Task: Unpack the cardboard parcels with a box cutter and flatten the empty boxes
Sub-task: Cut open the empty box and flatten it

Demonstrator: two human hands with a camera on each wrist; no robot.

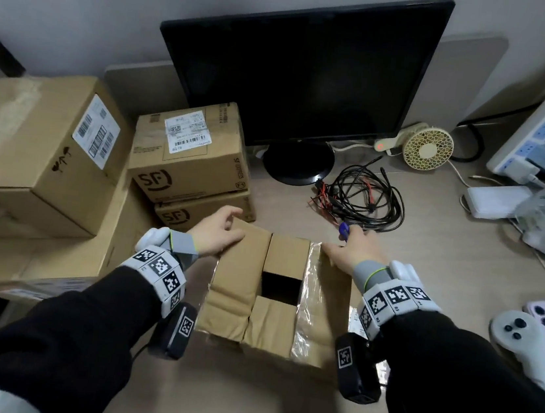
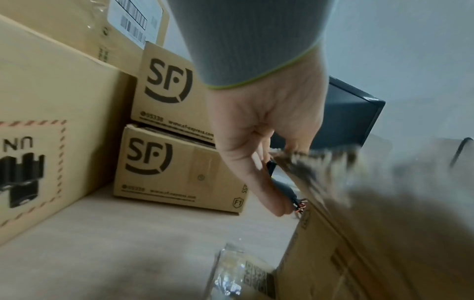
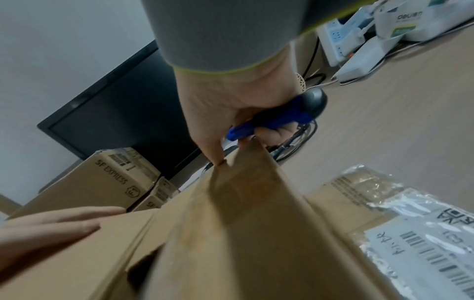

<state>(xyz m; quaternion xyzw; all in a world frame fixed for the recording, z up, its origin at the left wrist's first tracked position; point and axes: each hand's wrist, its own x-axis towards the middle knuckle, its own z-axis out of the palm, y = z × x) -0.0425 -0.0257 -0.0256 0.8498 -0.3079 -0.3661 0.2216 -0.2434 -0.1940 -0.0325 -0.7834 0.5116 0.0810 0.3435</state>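
On the pale wooden desk (image 1: 425,293), in front of the black flat monitor (image 1: 301,69), sits the stack of sealed brown cardboard parcels (image 1: 41,150), two of them printed with a courier logo. Directly before us is the open brown cardboard box (image 1: 271,292), its flaps spread outward and a dark square gap in the middle; strips of clear shiny packing tape (image 1: 308,296) cling to its right flap.

Our left hand (image 1: 216,233) lies with fairly straight fingers on the left flap, pressing it outward. Our right hand (image 1: 348,250) curls around the blue plastic box cutter (image 3: 271,119) while its thumb (image 3: 210,146) bears on the right flap's far edge. Whether the blade is out we cannot tell.

We judge the box light and stiff along its panels, yielding only at the creases, so we would hold it by the flap edges and corners. The tape looks slick and sticky; best kept off our fingers. The cutter should be set down before we flatten.
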